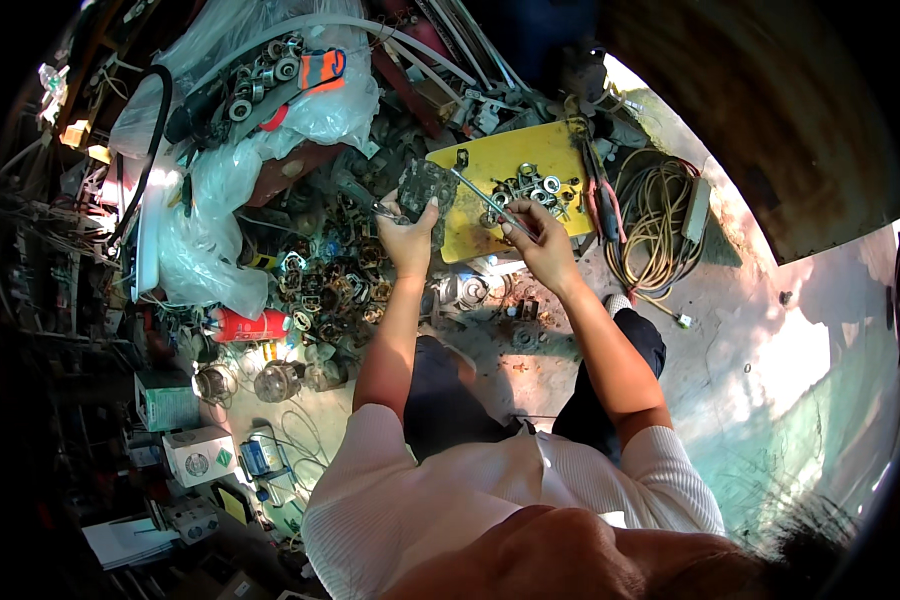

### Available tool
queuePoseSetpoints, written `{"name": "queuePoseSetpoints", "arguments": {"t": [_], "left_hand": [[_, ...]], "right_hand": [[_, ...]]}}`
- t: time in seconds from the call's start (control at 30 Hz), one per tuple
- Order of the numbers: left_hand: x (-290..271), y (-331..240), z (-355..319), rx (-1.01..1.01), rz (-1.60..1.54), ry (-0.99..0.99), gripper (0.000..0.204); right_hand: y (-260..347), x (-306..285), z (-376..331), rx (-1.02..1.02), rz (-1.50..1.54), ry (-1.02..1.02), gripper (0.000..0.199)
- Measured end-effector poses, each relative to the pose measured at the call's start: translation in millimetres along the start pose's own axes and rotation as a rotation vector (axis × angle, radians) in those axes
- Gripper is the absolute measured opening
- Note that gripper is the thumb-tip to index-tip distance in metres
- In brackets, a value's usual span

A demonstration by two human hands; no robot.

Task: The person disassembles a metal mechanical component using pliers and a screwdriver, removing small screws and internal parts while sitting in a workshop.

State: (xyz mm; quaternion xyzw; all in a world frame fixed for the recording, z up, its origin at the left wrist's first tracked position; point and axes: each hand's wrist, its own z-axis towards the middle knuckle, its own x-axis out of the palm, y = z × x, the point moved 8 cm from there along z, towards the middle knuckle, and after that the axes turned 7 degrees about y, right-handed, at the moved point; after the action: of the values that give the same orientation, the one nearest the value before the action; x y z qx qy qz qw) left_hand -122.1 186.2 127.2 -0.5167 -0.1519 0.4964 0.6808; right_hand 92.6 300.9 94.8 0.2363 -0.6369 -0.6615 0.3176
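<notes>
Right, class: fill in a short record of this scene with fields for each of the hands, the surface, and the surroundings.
left hand: grips a dark metal part
right hand: holds a thin metal rod that points at the part
surface: yellow board with washers and bearings
right of board: coiled cable
left side: red canister, clear plastic bags

Left hand (pixel 408 238) holds a metal part (pixel 426 188) up beside the board (pixel 490 165); right hand (pixel 542 245) to its right holds a rod (pixel 490 203) over the bearings (pixel 535 190) on that board. Coiled cable (pixel 655 215) lies right of the board, plastic bags (pixel 270 120) left.
</notes>
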Motion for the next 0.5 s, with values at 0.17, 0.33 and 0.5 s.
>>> {"name": "queuePoseSetpoints", "arguments": {"t": [0.17, 0.33, 0.5], "left_hand": [[14, 8, -4, -0.005, -0.071, 0.029, 0.048], [10, 1, 0, -0.001, 0.173, 0.052, 0.048], [6, 4, 10, 0.023, 0.142, 0.136, 0.050]], "right_hand": [[-14, -6, -2, 0.067, -0.110, -0.025, 0.032], [1, -13, 1, 0.064, 0.055, -0.094, 0.034], [-2, -10, 15, 0.099, 0.059, -0.054, 0.035]]}}
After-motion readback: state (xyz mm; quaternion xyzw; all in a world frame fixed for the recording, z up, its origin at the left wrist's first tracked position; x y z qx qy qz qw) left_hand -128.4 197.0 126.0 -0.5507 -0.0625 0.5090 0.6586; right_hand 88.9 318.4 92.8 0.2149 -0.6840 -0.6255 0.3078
